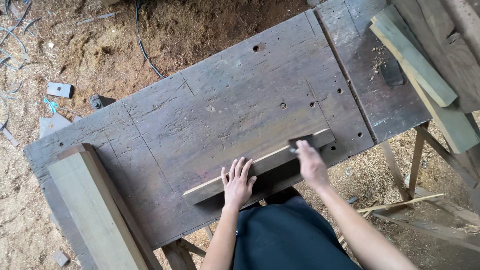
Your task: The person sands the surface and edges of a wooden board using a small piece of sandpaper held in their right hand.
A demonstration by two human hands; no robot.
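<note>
A narrow wooden strip [260, 165] lies flat on the dark, worn worktop [200, 115], near its lower edge in the lower middle of the frame. Its long axis runs on a slant, from a lower-left end near the frame's centre bottom up to a right end just right of centre.

The left hand [238, 184] rests palm down on the strip's lower-left half, fingers spread and flat across the wood, pressing on it rather than gripping. The right hand [311, 164] is at the strip's upper-right end, curled shut around a small dark tool [300, 143] whose tip meets the top face of the strip; what kind of tool it is cannot be told. The 2 hands are apart, with a bare stretch of strip between them.

At the lower left of the frame a thick pale timber block [95, 210] lies on the worktop, slanting the other way. At the upper right, 2 pale greenish planks [425, 70] rest across the worktop's far end, beside darker boards. Around the worktop the floor [75, 45] is covered with sawdust; a dark cable [142, 47] runs across it at the upper left, near a small grey square plate [59, 89] and some blue wire. A thin stick [400, 203] lies at the lower right.

No packages, labels or signs can be made out.
</note>
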